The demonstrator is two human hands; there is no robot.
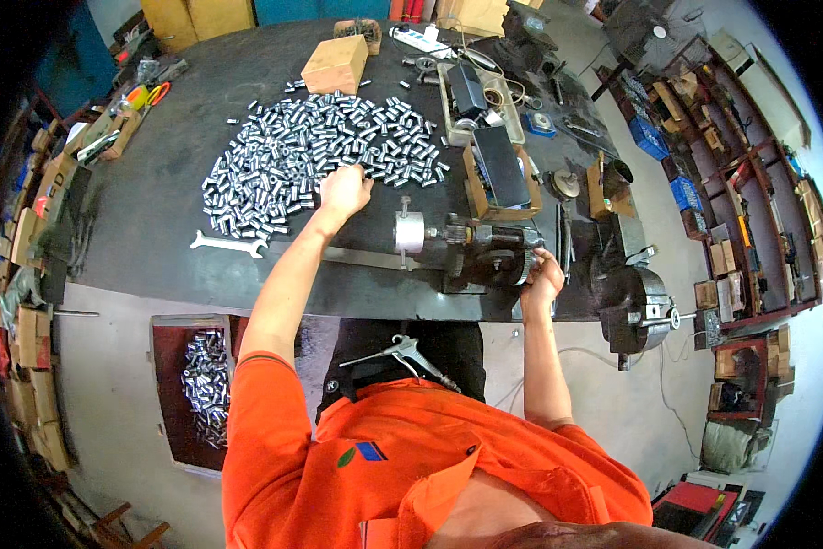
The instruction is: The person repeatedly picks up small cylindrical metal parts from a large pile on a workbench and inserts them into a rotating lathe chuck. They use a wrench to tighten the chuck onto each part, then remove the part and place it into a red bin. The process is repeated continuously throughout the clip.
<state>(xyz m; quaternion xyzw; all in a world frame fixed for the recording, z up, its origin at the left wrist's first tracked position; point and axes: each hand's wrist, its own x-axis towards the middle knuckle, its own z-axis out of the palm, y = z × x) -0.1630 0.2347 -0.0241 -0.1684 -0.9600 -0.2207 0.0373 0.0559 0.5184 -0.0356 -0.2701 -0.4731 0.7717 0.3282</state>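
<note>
My left hand (pixel 346 190) is at the near right side of a big pile of short shiny metal sleeves (pixel 274 165). Its fingers are curled down, and what is between them is hidden. To the right, my right hand (pixel 544 279) has its fingers closed at the right end of a dark geared bench fixture (pixel 494 242); the part it grips is too small to make out. A round silver chuck (pixel 410 232) with a crossbar faces left on this fixture, between my two hands.
An open-end wrench (pixel 228 243) lies left of my left arm. Behind the pile stands a wooden block (pixel 335 64). A cardboard box (pixel 503 183) with a dark flat case sits behind the fixture. A bench vise (pixel 636 306) is at right. Below the bench, a red bin (pixel 169 366) holds more sleeves.
</note>
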